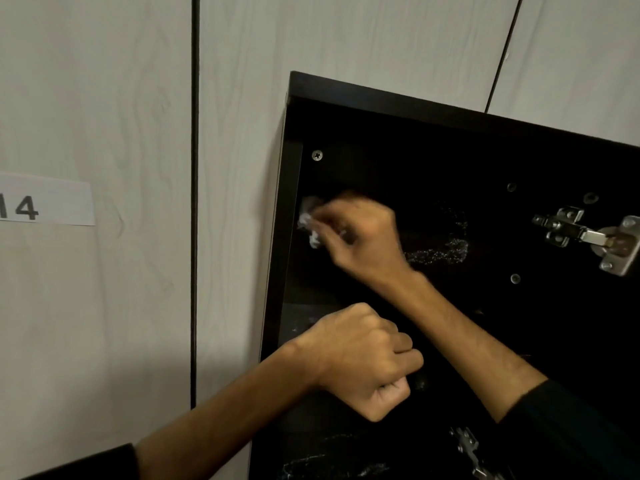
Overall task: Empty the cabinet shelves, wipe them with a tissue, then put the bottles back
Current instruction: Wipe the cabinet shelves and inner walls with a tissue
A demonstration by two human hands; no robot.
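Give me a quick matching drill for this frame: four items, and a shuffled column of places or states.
Items:
1. tissue
2. left hand
3. metal hinge
4. paper label

Places or states:
A. fixed at the right inside the black cabinet
B. stuck on the pale panel, far left
C. crumpled, held by the right hand
D. fisted, no object visible in it

Pairs: 1-C, 2-D, 3-A, 4-B

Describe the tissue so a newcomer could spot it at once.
Find the black cabinet against the pale wood-grain wall. Deep at its left inner edge, the right hand pinches the tissue: a small crumpled white wad, the only white thing on the dark panel; the screws and hinge are metal.
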